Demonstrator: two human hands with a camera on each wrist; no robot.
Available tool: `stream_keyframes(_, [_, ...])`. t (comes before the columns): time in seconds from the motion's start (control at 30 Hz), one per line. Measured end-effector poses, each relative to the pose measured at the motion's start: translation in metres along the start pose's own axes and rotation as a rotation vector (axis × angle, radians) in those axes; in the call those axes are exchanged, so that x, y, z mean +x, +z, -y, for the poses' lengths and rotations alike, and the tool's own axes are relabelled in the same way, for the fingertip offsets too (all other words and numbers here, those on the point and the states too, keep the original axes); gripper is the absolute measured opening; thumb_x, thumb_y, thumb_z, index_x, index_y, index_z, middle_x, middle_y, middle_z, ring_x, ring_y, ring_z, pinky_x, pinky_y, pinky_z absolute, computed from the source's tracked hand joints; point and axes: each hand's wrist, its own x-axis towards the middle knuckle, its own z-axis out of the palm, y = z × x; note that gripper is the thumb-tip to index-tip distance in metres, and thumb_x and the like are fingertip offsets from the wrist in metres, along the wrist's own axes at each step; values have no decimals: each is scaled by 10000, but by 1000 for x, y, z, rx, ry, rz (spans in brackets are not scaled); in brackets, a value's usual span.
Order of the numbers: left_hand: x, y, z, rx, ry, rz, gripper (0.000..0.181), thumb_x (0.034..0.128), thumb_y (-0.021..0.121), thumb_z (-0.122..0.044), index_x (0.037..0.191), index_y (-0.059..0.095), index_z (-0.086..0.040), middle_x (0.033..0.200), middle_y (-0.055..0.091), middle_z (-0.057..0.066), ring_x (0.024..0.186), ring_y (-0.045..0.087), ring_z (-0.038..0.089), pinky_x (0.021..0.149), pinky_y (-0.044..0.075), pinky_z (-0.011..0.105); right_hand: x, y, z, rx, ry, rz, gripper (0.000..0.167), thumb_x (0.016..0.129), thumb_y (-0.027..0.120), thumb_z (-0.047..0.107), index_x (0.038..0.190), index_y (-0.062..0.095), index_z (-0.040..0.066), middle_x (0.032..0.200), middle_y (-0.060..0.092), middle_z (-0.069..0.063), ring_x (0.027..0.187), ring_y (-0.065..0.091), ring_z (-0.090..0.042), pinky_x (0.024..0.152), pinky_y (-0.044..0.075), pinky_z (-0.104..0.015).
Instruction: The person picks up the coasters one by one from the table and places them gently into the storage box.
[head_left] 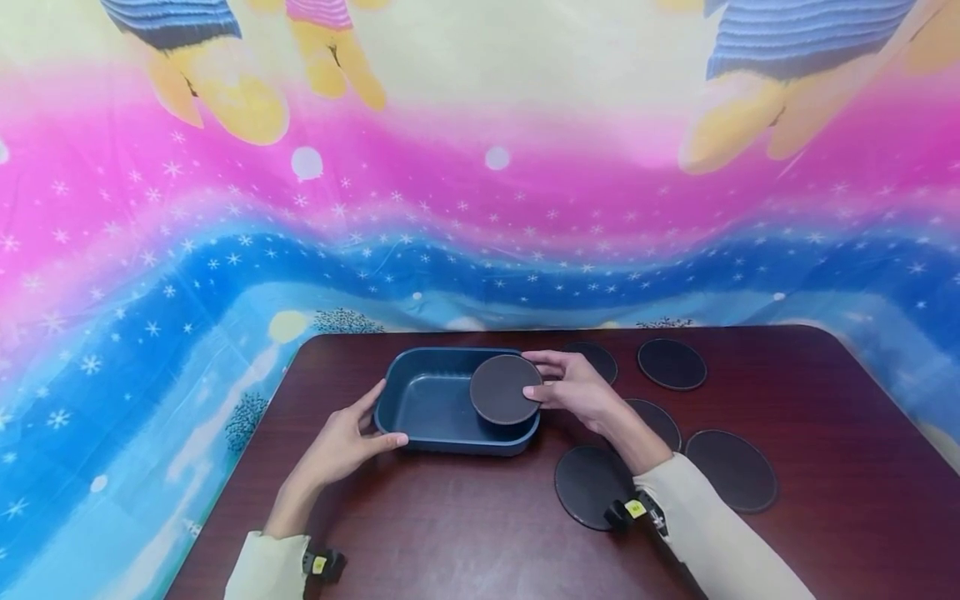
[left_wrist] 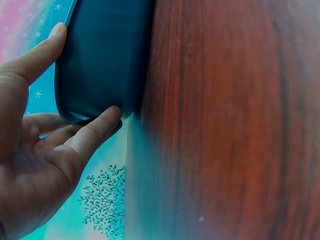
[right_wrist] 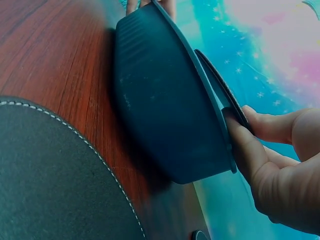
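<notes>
Brown coaster point(head_left: 498, 390) mid-transfer, I judge: my right hand point(head_left: 575, 385) pinches it, left hand point(head_left: 343, 442) grips tub point(head_left: 457, 446); next move needs steadiness.

Near the tabletop's point(head_left: 450, 525) far edge, left of its middle, stands a tray point(head_left: 457, 446), with the left hand point(head_left: 341, 442) at its left end and one disc point(head_left: 504, 390), in the right hand point(head_left: 577, 387), over its right end. Five more discs point(head_left: 731, 472) lie right of the tray, two near the far edge, three farther forward.
</notes>
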Motion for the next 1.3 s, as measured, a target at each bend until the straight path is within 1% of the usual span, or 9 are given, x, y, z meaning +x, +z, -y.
stream_keyframes(0.33, [-1,0,0,16,1,-7,1081,914,866,-430,1721,232,-90,1646,460,272,1375,641,387,1036,604,471,2,6,4,-23,9,10,633,1000,738,24,1591,515,68,1449,640,-272,1019,796,-199,931,657,-422])
stream_keyframes(0.57, [-1,1,-1,8,-1,-3,1080,916,865,-425,1721,229,-86,1645,460,275,1380,636,388,1038,603,472,5,11,5,-35,-5,24,640,991,738,4,1588,513,48,1461,626,-285,1012,794,-202,925,657,-422])
stream_keyframes(0.8, [-1,0,-2,-2,0,2,1084,915,867,-421,1721,225,-84,1645,462,275,1388,629,392,1040,600,470,6,17,9,-66,0,23,621,984,742,-5,1569,544,61,1434,644,-272,1022,789,-220,929,655,-440])
stream_keyframes(1.07, [0,0,0,-6,-8,2,1089,913,869,-423,1724,222,-95,1632,478,277,1380,637,394,1046,597,482,8,21,11,-112,1,44,608,985,741,2,1561,558,70,1399,670,-248,1023,787,-219,911,664,-424])
stream_keyframes(1.3, [-1,0,0,-4,-8,2,1089,912,871,-421,1724,223,-94,1642,466,275,1396,622,398,1045,596,481,9,25,12,-120,10,44,623,971,750,-21,1559,562,66,1406,668,-252,1015,797,-227,902,665,-419])
